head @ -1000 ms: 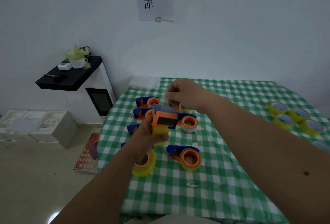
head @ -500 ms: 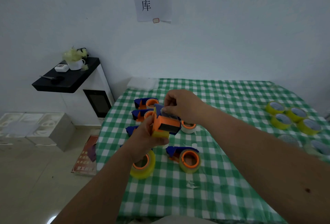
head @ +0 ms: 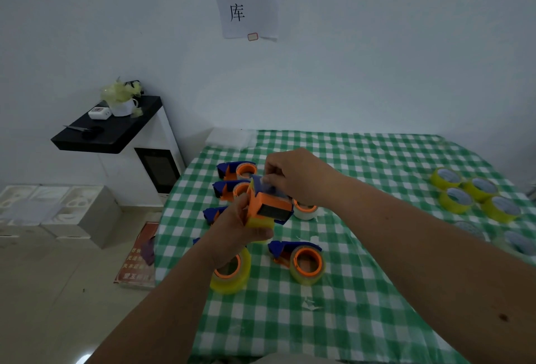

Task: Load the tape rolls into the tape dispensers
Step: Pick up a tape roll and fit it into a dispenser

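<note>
While left hand (head: 237, 226) grips dispenser (head: 268, 207), right hand (head: 298, 178) pinches tape end.

A green-and-white checked tablecloth (head: 377, 291) covers the table. A paper sign (head: 248, 1) with printed characters hangs on the wall beyond its far edge. Off the table's left side stands a white cabinet (head: 158, 158) with a black top (head: 116, 129). On that top sit a white mug (head: 123, 107) and a small white device (head: 99, 113). Pale moulded trays (head: 52, 207) sit stacked on the floor.
</note>
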